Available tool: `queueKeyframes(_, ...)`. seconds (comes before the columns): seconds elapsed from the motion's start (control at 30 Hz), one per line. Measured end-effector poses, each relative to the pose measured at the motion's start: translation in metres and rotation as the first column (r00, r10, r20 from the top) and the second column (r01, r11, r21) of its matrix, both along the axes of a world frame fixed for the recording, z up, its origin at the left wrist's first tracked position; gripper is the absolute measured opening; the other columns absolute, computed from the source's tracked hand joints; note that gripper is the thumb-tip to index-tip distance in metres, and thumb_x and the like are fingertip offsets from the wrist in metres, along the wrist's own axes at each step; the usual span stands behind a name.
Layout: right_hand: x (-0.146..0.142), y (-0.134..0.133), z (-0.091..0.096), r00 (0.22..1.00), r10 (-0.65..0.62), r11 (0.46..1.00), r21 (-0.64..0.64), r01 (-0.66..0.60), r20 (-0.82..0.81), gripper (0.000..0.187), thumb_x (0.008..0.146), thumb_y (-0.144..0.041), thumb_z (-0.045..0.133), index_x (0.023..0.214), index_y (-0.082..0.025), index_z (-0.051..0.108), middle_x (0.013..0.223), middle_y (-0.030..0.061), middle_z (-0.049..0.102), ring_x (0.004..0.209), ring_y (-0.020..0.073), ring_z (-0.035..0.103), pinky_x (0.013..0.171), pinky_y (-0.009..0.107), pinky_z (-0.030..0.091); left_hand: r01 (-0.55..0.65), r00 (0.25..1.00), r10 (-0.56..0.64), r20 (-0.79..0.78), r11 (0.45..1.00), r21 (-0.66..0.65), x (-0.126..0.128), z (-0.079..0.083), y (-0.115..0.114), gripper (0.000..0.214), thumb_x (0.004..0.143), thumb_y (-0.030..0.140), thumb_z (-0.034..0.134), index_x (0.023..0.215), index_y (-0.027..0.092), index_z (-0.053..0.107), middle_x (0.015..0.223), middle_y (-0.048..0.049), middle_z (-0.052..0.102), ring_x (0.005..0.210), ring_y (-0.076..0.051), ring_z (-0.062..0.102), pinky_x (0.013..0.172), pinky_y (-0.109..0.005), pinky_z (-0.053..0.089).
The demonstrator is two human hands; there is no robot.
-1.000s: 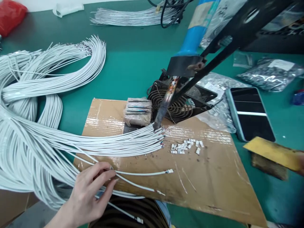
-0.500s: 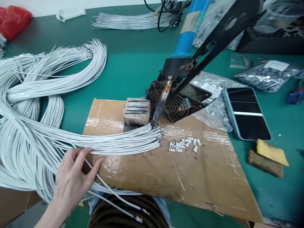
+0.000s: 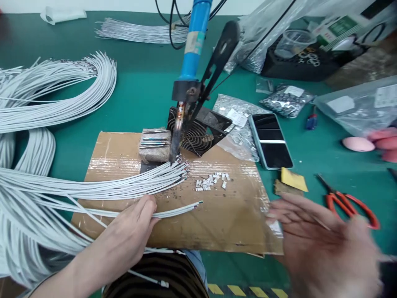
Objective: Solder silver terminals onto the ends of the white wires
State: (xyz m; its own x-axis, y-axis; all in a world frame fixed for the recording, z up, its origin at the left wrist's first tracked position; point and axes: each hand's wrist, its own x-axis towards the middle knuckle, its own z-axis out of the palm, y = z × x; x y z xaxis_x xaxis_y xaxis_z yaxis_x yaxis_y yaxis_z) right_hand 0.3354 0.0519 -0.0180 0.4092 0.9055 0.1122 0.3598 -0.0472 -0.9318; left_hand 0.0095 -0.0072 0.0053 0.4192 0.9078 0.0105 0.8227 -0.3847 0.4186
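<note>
My left hand [image 3: 135, 225] is closed around a few white cables [image 3: 178, 211], whose stripped ends point right over the cardboard sheet [image 3: 229, 219]. Just beyond it lies a larger bundle of white cables [image 3: 133, 184], its tips fanned out beneath a blue-handled soldering iron [image 3: 190, 62] held in a black bracket. Small white connectors [image 3: 211, 182] lie scattered on the cardboard right of those tips. At the right, my right hand [image 3: 322, 236] is blurred, palm turned up and fingers stretched out, with nothing visible in it. It is near the cardboard's right edge and the red-handled pliers [image 3: 350, 205].
A black fan [image 3: 198, 134] and a wrapped block with metal rods [image 3: 155, 145] stand behind the cable tips. A phone [image 3: 271, 142], a yellow sponge [image 3: 294, 179] and bags of small parts [image 3: 287, 100] lie to the right. Coiled cables [image 3: 102, 91] cover the left.
My left hand has moved right and closed on a few cables, bringing their ends onto the cardboard. My right hand has come into view at the right. The camera view has shifted rightward.
</note>
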Motion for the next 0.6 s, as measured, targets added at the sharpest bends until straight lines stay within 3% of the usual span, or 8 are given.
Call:
queueKeyframes(0.03, -0.008, 0.000, -0.002, 1.000, 0.002, 1.000, -0.006, -0.002, -0.011, 0.055, 0.106, -0.055, 0.038, 0.086, -0.019, 0.074, 0.073, 0.0141, 0.075, 0.057, 0.0269, 0.071, 0.055, 0.045, 0.058, 0.015, 1.000, -0.015, 0.003, 0.994, -0.108, 0.000, 0.006, 0.002, 0.019, 0.104, 0.008, 0.041, 0.107, 0.023, 0.052, 0.090, -0.0040, 0.068, 0.072, -0.024, 0.072, 0.064, -0.034, 0.055)
queueKeyframes(0.1, -0.022, 0.002, -0.007, 0.999, 0.039, 0.999, -0.037, -0.037, 0.029, 0.035, 0.096, -0.049, 0.065, 0.086, -0.018, 0.079, 0.079, 0.0105, 0.078, 0.065, 0.0251, 0.072, 0.061, 0.041, 0.059, 0.049, 0.999, -0.051, -0.007, 0.978, -0.205, 0.002, 0.019, 0.008, 0.021, 0.104, 0.012, 0.041, 0.110, 0.025, 0.055, 0.076, 0.0003, 0.066, 0.062, -0.024, 0.069, 0.059, -0.033, 0.050)
queueKeyframes(0.23, -0.035, 0.014, -0.017, 0.978, 0.103, 0.993, -0.077, -0.090, 0.184, 0.022, 0.084, -0.041, 0.079, 0.092, -0.021, 0.082, 0.076, 0.0035, 0.075, 0.061, 0.0195, 0.064, 0.060, 0.034, 0.053, 0.193, 0.976, -0.133, 0.171, 0.893, -0.407, 0.020, 0.036, 0.025, 0.018, 0.103, 0.019, 0.047, 0.103, 0.028, 0.062, 0.079, -0.0001, 0.070, 0.073, -0.024, 0.070, 0.062, -0.030, 0.046)
queueKeyframes(0.33, -0.036, 0.024, -0.021, 0.954, 0.170, 0.984, -0.098, -0.149, 0.249, 0.021, 0.080, -0.040, 0.082, 0.092, -0.023, 0.083, 0.075, 0.0010, 0.070, 0.067, 0.0198, 0.062, 0.065, 0.034, 0.051, 0.179, 0.905, 0.151, 0.397, 0.711, -0.680, 0.032, 0.028, 0.034, 0.031, 0.106, 0.029, 0.050, 0.075, 0.025, 0.055, 0.060, 0.0050, 0.056, 0.061, -0.015, 0.058, 0.057, -0.023, 0.040)
queueKeyframes(0.4, -0.037, 0.027, -0.023, 0.949, 0.194, 0.979, -0.115, -0.170, 0.249, 0.019, 0.080, -0.040, 0.082, 0.090, -0.023, 0.082, 0.074, 0.0003, 0.069, 0.067, 0.0195, 0.061, 0.065, 0.033, 0.050, 0.161, 0.736, 0.468, 0.489, 0.581, -0.798, 0.033, 0.016, 0.034, 0.034, 0.106, 0.038, 0.052, 0.076, 0.023, 0.054, 0.052, 0.0088, 0.045, 0.046, -0.010, 0.042, 0.048, -0.022, 0.030)
queueKeyframes(0.47, -0.039, 0.027, -0.024, 0.957, 0.191, 0.977, -0.134, -0.164, 0.219, 0.018, 0.080, -0.040, 0.082, 0.085, -0.022, 0.080, 0.068, -0.0006, 0.068, 0.060, 0.0175, 0.059, 0.061, 0.032, 0.049, 0.165, 0.474, 0.718, 0.511, 0.497, -0.852, 0.029, 0.005, 0.029, 0.028, 0.101, 0.043, 0.061, 0.086, 0.019, 0.062, 0.061, 0.0070, 0.054, 0.040, -0.005, 0.031, 0.041, -0.021, 0.017)
queueKeyframes(0.53, -0.043, 0.024, -0.024, 0.972, 0.172, 0.978, -0.144, -0.149, 0.163, 0.019, 0.079, -0.040, 0.083, 0.081, -0.021, 0.078, 0.063, -0.0011, 0.068, 0.053, 0.0156, 0.058, 0.054, 0.029, 0.048, 0.157, 0.238, 0.842, 0.483, 0.458, -0.875, 0.024, -0.001, 0.023, 0.027, 0.096, 0.044, 0.071, 0.095, 0.018, 0.064, 0.072, 0.0038, 0.063, 0.040, -0.002, 0.028, 0.042, -0.021, 0.011)
queueKeyframes(0.6, -0.049, 0.019, -0.022, 0.984, 0.162, 0.978, -0.142, -0.150, 0.079, 0.020, 0.078, -0.040, 0.083, 0.080, -0.021, 0.077, 0.063, 0.0005, 0.071, 0.052, 0.0155, 0.061, 0.051, 0.027, 0.051, 0.110, 0.097, 0.880, 0.465, 0.455, -0.884, 0.021, 0.000, 0.018, 0.030, 0.091, 0.042, 0.079, 0.096, 0.018, 0.062, 0.074, 0.0032, 0.067, 0.042, 0.000, 0.024, 0.044, -0.020, 0.010)
